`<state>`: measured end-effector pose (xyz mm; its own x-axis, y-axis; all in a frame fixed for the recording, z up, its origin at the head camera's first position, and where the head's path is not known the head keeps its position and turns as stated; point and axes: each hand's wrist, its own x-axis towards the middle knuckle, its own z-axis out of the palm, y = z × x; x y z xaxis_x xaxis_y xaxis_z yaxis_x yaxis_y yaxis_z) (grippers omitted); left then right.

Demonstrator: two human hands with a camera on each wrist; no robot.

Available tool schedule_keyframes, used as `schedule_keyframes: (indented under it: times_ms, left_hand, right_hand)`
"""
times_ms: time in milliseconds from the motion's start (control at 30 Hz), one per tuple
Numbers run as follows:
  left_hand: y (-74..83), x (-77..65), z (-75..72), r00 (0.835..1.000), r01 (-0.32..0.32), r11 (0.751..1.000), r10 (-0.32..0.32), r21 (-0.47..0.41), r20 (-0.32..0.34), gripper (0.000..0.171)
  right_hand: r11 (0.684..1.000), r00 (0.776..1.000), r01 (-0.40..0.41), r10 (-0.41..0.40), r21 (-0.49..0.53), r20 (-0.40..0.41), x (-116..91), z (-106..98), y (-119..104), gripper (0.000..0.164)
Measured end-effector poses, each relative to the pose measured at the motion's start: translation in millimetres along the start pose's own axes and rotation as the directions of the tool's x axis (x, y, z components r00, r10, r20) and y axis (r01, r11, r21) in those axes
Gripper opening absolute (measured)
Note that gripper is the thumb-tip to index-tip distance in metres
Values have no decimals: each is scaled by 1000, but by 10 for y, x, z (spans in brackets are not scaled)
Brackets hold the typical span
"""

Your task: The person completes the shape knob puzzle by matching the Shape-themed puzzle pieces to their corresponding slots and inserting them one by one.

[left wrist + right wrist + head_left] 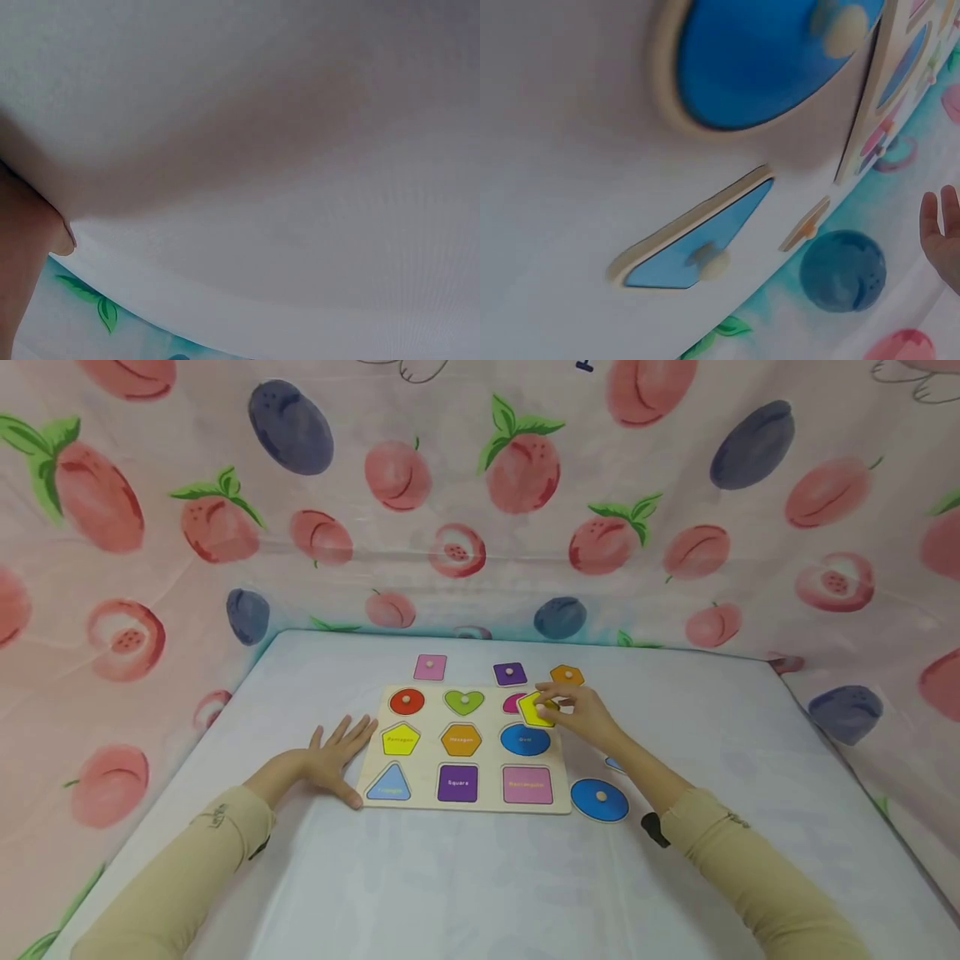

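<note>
A wooden shape puzzle board (431,802) lies flat on the table. My right hand (588,714) pinches a yellow pentagon piece (531,710) by its knob over the board's top right corner, partly covering a magenta shape (513,702). The left hand (333,764) has its fingers spread on the table, with the thumb at the board's lower left corner. On the board, a red circle (397,703) and a green heart (456,700) show knobs. A printed yellow pentagon recess (401,742) is on the left. In the left wrist view only part of the left hand (26,247) shows.
Behind the board lie a pink rectangle piece (423,673), a purple square piece (504,679) and an orange hexagon piece (558,673). To its right are a blue oval piece (588,803) and a light blue triangle piece (679,264), partly hidden by the right arm in the head view.
</note>
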<state>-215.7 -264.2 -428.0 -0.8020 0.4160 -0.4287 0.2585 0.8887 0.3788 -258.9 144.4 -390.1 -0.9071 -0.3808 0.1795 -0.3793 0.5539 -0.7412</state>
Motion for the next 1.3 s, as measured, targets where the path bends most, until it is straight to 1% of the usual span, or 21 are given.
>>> schedule_keyframes:
  times_ms: [167,267,333,400,533,700,800,933,1067,1133,1300]
  left_hand:
    - [-12,16,-5,1000,6,1000,-6,7,-3,134]
    - [-23,21,4,1000,10,1000,-10,9,-4,135]
    - [-28,17,3,1000,0,1000,0,-7,-10,135]
    - [-47,26,11,1000,-4,1000,4,3,-6,136]
    - [-64,35,19,1000,-17,1000,17,-3,-4,138]
    - [-51,51,21,1000,5,1000,-5,-6,-8,136]
    - [-47,47,13,1000,14,1000,-14,2,-7,135]
    - [-51,41,6,1000,-1,1000,1,4,-8,134]
    - [-39,36,9,1000,-8,1000,8,8,-5,134]
    - [-24,28,7,1000,-3,1000,3,9,-1,134]
    - [-6,14,-12,1000,10,1000,-10,17,2,133]
  right_hand:
    - [1000,1000,20,-20,2,10,107,127,-121,18]
    - [999,998,38,-38,2,43,165,221,-179,17]
    - [999,997,48,-49,5,66,204,289,-206,17]
    - [998,994,63,-63,9,85,236,349,-230,16]
    - [996,990,87,-88,17,106,276,450,-292,16]
    - [993,984,113,-115,23,136,357,591,-394,14]
    - [993,980,115,-118,27,161,421,696,-473,14]
    - [994,981,108,-112,34,161,486,845,-582,14]
    - [997,983,66,-73,50,171,537,993,-673,13]
    - [997,982,57,-64,43,177,558,1064,-714,13]
    - [996,985,76,-82,43,150,616,1223,-803,12]
